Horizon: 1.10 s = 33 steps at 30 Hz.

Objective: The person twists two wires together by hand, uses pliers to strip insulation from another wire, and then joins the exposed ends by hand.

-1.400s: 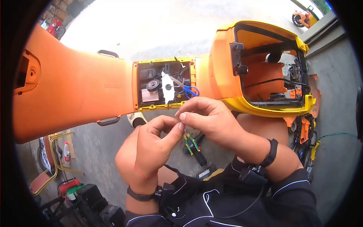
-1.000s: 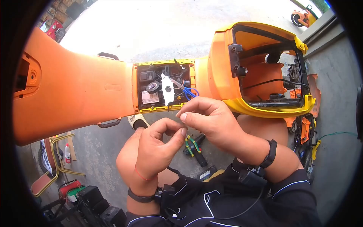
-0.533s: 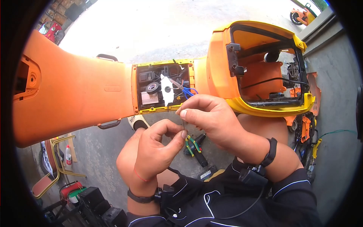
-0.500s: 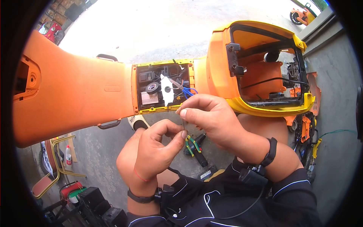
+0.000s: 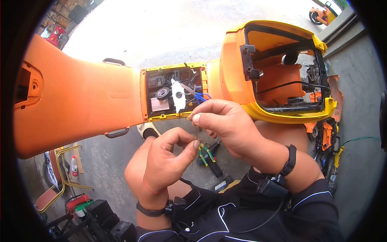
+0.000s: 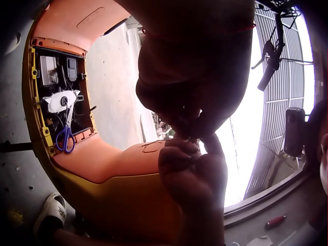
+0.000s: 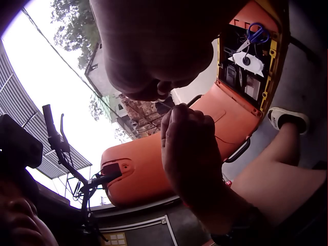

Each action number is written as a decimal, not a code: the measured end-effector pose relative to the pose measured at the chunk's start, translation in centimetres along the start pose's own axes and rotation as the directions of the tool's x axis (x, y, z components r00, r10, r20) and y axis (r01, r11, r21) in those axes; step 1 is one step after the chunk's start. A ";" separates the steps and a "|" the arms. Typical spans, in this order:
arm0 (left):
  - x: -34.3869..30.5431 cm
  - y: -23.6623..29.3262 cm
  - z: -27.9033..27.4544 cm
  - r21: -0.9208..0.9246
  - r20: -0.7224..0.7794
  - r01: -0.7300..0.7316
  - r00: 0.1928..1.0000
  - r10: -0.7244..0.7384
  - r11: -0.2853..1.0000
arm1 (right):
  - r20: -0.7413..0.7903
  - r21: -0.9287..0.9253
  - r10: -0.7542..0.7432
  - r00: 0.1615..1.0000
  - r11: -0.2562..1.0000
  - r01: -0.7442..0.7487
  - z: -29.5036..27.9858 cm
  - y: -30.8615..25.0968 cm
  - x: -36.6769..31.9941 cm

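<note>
In the head view my left hand (image 5: 167, 153) pinches the lower end of a thin dark wire-like strand (image 5: 196, 131) between thumb and forefinger. Just above and to the right, my right hand (image 5: 227, 123) pinches its upper end, so a short stretch shows between the fingertips. Both hands are near the open compartment (image 5: 173, 118) of an orange and yellow scooter body. Blue-handled scissors (image 5: 200, 97), a torn white sheet (image 5: 176, 86) and a roll of black tape (image 5: 163, 93) lie over that compartment. Both wrist views show the hands dark against bright light, fingertips close together.
Green and yellow handled pliers (image 5: 208, 154) lie on the floor below the hands, beside a black tool (image 5: 215, 169). A gold-framed chair (image 5: 60, 177) and a bottle (image 5: 74, 166) stand at left. The scooter's open front shell (image 5: 229, 68) rises at right.
My hands have drawn slightly apart, the right one up and the left one a little down, and more of the thin strand shows between them. The scissors and tape have stayed put.
</note>
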<state>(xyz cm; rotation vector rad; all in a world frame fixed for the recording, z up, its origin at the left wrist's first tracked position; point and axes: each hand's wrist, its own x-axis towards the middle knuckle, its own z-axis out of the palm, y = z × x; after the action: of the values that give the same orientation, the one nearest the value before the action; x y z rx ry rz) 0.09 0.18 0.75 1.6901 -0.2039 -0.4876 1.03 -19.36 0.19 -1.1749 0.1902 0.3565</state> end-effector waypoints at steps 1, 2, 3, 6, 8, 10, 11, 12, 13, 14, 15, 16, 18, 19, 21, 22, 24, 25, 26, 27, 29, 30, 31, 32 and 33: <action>0.0 0.2 0.0 0.006 0.011 0.003 1.000 -0.003 1.000 | 0.003 0.052 0.032 0.999 0.998 -0.032 -0.1 0.0 0.0; 0.0 0.2 -0.1 0.012 0.023 0.005 1.000 -0.006 1.000 | 0.007 0.104 0.063 0.998 0.993 -0.064 -0.1 0.1 0.0; 0.0 0.2 -0.1 0.013 0.023 0.006 1.000 -0.006 1.000 | 0.008 0.105 0.063 0.998 0.992 -0.064 -0.1 0.0 -0.1; 0.0 0.2 0.0 0.009 0.029 0.010 1.000 -0.011 1.000 | 0.015 0.133 0.074 0.997 0.988 -0.075 -0.1 -0.1 -0.1; 0.0 0.1 0.0 -0.019 0.025 0.026 0.999 -0.026 0.999 | 0.012 0.163 0.084 0.996 0.983 -0.085 -0.1 -0.1 -0.1; 0.0 0.0 0.0 -0.013 0.026 0.012 1.000 -0.011 1.000 | 0.017 0.173 0.084 0.996 0.981 -0.086 -0.1 -0.1 -0.1; 0.0 0.0 0.1 -0.009 0.027 -0.001 1.000 0.002 1.000 | 0.024 0.183 0.085 0.996 0.979 -0.088 -0.1 -0.1 -0.1; 0.0 0.0 0.1 -0.008 0.028 -0.001 1.000 0.002 1.000 | 0.023 0.184 0.084 0.996 0.979 -0.087 -0.1 -0.1 -0.1; 0.0 0.0 0.1 -0.030 0.029 0.011 1.000 -0.010 1.000 | 0.020 0.178 0.090 0.996 0.980 -0.092 -0.1 -0.2 -0.1; 0.0 0.0 0.1 -0.051 0.032 0.023 0.999 -0.022 0.998 | 0.016 0.172 0.096 0.995 0.980 -0.098 -0.1 -0.3 -0.2; 0.0 0.0 0.2 -0.052 0.039 0.023 0.999 -0.021 0.998 | 0.008 0.173 0.095 0.995 0.980 -0.095 -0.1 -0.2 -0.2; 0.0 -0.1 0.2 -0.045 0.037 0.026 0.999 -0.025 0.999 | 0.016 0.188 0.098 0.995 0.977 -0.099 -0.2 -0.2 -0.1; 0.0 -0.3 0.3 -0.044 0.039 0.027 0.999 -0.025 0.999 | 0.018 0.199 0.099 0.995 0.975 -0.101 -0.3 -0.2 -0.1; 0.0 -0.3 0.4 -0.053 0.033 0.036 0.999 -0.035 0.998 | 0.021 0.188 0.097 0.995 0.977 -0.099 -0.4 -0.3 -0.1; 0.0 -0.5 0.5 -0.059 0.025 0.046 0.999 -0.045 0.997 | 0.027 0.181 0.094 0.995 0.979 -0.097 -0.1 -0.5 0.1; 0.0 -0.8 0.7 -0.039 0.046 0.061 0.997 -0.059 0.997 | -0.077 0.197 0.015 0.997 0.981 0.000 0.0 -0.8 0.3; 0.2 -1.2 0.7 -0.024 0.011 0.075 0.997 -0.075 0.997 | -0.227 0.108 -0.194 0.954 0.969 0.222 0.0 -1.6 0.8; 0.4 -1.4 0.3 -0.026 -0.045 0.075 0.996 -0.076 0.997 | -0.219 0.108 -0.196 0.956 0.969 0.223 -0.4 -1.7 1.0; 0.6 -2.1 -0.3 -0.159 -0.091 0.078 0.992 -0.093 0.984 | -0.188 0.144 -0.161 0.969 0.971 0.190 -1.0 -1.5 1.3; 0.9 -2.4 -0.6 -0.199 -0.154 -0.005 0.988 -0.026 0.980 | -0.155 0.181 -0.127 0.980 0.971 0.155 -1.5 -1.4 1.3; 1.2 -2.5 -1.6 -0.226 -0.186 -0.020 0.982 -0.023 0.974 | -0.068 0.156 -0.060 0.996 0.985 0.070 -1.5 -1.0 1.0; 1.3 -2.6 -1.7 -0.217 -0.192 -0.024 0.981 -0.019 0.976 | -0.095 0.002 -0.086 0.992 0.996 0.086 -0.8 -0.2 0.9; 1.3 -2.8 -1.7 -0.271 -0.208 -0.034 0.978 -0.024 0.962 | -0.121 -0.153 -0.114 0.986 0.984 0.095 -0.4 0.7 0.8; 1.4 -3.0 -1.6 -0.326 -0.220 -0.045 0.975 -0.030 0.944 | -0.055 -0.351 -0.210 0.976 0.919 0.178 -0.8 2.7 1.4; 1.4 -3.2 -1.5 -0.324 -0.220 -0.046 0.975 -0.028 0.945 | -0.005 -0.369 -0.235 0.972 0.904 0.217 0.0 2.9 1.4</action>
<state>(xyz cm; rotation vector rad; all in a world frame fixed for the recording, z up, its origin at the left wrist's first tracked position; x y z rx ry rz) 1.53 1.50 -2.44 1.4015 0.0328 -0.3017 1.22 -18.18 -2.77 -1.5609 0.0271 0.1594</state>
